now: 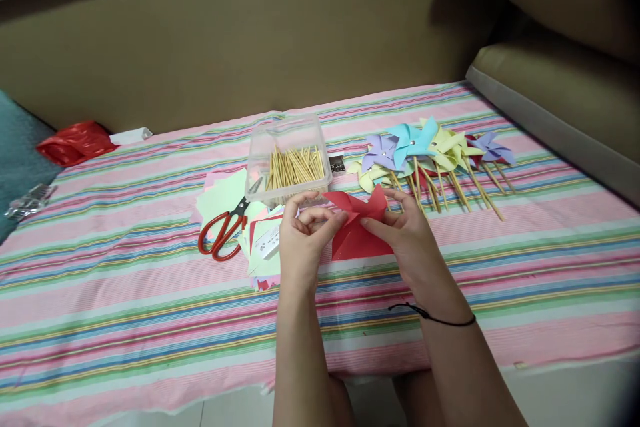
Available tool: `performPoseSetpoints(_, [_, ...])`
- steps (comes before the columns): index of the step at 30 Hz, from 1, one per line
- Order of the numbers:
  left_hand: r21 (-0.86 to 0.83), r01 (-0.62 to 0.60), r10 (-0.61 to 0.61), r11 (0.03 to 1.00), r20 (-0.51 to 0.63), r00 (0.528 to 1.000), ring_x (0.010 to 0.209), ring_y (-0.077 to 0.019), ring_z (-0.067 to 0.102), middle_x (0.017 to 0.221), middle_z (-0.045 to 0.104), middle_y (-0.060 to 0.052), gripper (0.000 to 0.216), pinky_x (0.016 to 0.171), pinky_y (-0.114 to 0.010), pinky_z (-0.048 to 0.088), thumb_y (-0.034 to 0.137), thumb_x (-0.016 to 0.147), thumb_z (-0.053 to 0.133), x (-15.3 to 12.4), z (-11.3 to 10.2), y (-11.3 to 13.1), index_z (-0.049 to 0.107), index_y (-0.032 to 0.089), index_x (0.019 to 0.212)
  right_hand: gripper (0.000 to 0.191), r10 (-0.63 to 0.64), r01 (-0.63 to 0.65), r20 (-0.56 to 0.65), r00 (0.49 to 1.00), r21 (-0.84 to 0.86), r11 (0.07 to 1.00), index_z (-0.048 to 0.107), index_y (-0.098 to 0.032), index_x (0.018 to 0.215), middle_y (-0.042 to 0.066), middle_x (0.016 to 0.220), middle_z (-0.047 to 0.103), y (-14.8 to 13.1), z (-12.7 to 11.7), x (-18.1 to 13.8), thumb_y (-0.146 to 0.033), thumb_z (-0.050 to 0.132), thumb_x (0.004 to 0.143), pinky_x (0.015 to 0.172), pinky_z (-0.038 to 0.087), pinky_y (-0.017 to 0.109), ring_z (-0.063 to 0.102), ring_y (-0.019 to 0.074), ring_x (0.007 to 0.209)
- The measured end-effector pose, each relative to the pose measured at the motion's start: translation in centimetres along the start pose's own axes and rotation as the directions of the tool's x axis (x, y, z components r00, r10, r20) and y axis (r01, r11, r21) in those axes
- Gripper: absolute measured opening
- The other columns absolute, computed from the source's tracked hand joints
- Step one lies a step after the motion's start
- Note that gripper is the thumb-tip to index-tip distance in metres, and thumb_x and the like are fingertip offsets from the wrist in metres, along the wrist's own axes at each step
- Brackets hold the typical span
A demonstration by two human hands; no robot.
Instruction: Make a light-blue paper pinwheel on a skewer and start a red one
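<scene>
A red paper sheet (361, 240), partly folded toward its middle, is held between my two hands above the cloth. My left hand (307, 230) pinches its left side with thumb and fingers. On the other side, my right hand (403, 230) grips the paper with its thumb pressed near the centre. Just beyond the hands stands a clear plastic box (287, 133) full of short wooden sticks (297, 168). Left of my left hand lie red-handled scissors (230, 223) and a pile of coloured paper squares (260, 263) with a small white card (270, 242) on top.
Several finished paper pinwheels (413, 144) on sticks lie at the right. A small dark packet (337, 164) sits beside the box. Far left are a red plastic bag (77, 143), a white roll (131, 136) and a clear packet (31, 201). A striped cloth (150, 300) covers the surface.
</scene>
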State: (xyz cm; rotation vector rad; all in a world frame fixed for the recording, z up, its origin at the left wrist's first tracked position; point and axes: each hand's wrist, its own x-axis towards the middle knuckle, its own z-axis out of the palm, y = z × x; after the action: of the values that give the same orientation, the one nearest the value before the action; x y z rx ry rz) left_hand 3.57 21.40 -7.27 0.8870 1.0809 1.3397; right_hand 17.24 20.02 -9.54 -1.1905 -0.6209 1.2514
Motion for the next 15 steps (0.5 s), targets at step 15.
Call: performPoseSetpoints(15, [0.019,0.076,-0.077,0.997,0.090,0.993,0.066,-0.0080,0.062,0.072,0.062,0.006,0.053,0.068,-0.020,0.052,0.018,0.058,0.086,-0.04,-0.19,-0.32,0.055,0.018,0.101,0.065,-0.080,0.083,0.029,0.996,-0.119,0.989,0.046,-0.027,0.116,0.002,0.079,0.074,0.09,-0.31,-0.04,-0.030,0.083,0.062,0.073,0.056,0.041,0.071,0.0246,0.075])
